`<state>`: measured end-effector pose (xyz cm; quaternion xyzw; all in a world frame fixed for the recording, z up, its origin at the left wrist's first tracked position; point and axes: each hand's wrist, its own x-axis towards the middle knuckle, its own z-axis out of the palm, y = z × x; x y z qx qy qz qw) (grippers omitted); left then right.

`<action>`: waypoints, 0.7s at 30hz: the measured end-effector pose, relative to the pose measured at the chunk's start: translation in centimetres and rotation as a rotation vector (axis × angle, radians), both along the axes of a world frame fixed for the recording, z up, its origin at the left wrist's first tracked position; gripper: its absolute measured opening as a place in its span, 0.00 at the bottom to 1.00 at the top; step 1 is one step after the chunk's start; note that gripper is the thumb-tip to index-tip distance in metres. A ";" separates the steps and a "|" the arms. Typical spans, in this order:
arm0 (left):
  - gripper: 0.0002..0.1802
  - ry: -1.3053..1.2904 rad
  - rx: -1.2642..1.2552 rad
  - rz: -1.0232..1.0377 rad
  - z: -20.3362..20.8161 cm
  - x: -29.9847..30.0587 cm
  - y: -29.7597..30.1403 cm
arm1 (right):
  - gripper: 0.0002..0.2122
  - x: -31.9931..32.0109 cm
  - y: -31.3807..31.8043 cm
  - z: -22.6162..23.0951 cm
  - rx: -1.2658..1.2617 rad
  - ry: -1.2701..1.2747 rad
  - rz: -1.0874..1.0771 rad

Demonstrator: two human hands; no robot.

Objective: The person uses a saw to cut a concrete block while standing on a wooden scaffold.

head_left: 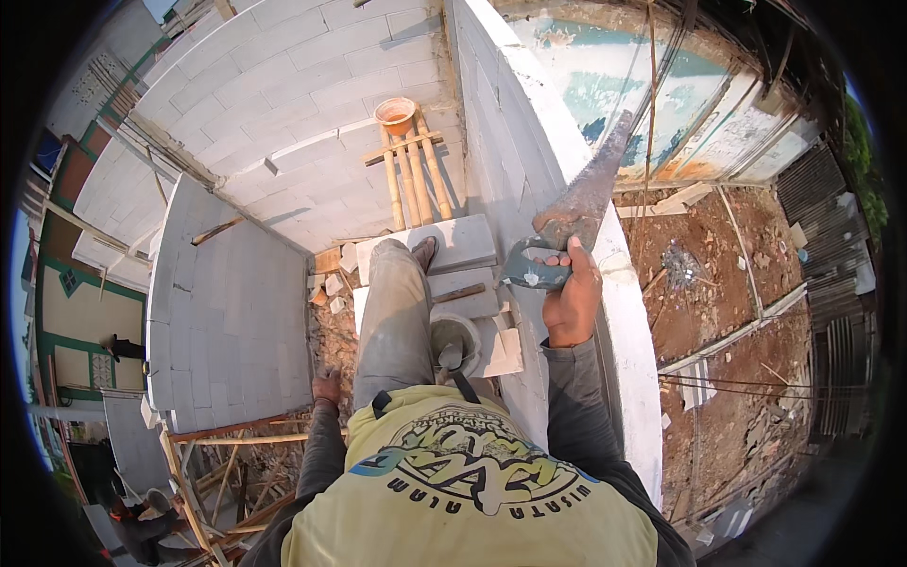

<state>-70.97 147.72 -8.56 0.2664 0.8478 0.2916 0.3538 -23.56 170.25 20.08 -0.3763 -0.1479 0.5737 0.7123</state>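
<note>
Raised at the right, my right hand (573,293) is closed round the dark green handle of a handsaw (593,180). Its rusty, worn blade points up and away, over the pale top of the block wall (631,350). Low beside my left leg, my left hand (326,386) hangs with its back toward me; its fingers are too foreshortened to make out, and no object shows in it. Between my legs and the wall stands a bucket (457,331) with a scoop or trowel (451,356) in it. One foot rests on a stack of light blocks (461,244).
Ahead, an orange bowl (395,111) sits on a bamboo rack (412,175) against a block wall (312,94). Another block wall (236,312) stands at left, with bamboo scaffolding (198,491) below. Beyond the right wall lies a rubble-strewn dirt plot (699,255). Another person (142,529) is at lower left.
</note>
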 end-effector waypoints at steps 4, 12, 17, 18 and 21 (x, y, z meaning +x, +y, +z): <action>0.14 -0.212 0.655 -0.306 19.7 13.7 20.6 | 0.30 -1.1 0.9 1.9 0.238 -0.924 -0.158; 0.28 -0.220 0.961 -0.639 28.2 31.7 51.0 | 0.29 -2.5 4.4 6.0 0.057 -0.844 -0.188; 0.26 0.372 0.969 -0.711 27.4 30.8 71.2 | 0.20 1.0 7.3 10.3 0.015 -1.404 -0.307; 0.26 0.497 0.925 -0.772 27.0 29.4 75.3 | 0.17 1.7 8.6 11.0 -0.008 -1.573 -0.291; 0.30 0.766 0.851 -1.028 26.6 24.8 85.2 | 0.15 2.9 14.7 12.1 -0.183 -1.746 -0.062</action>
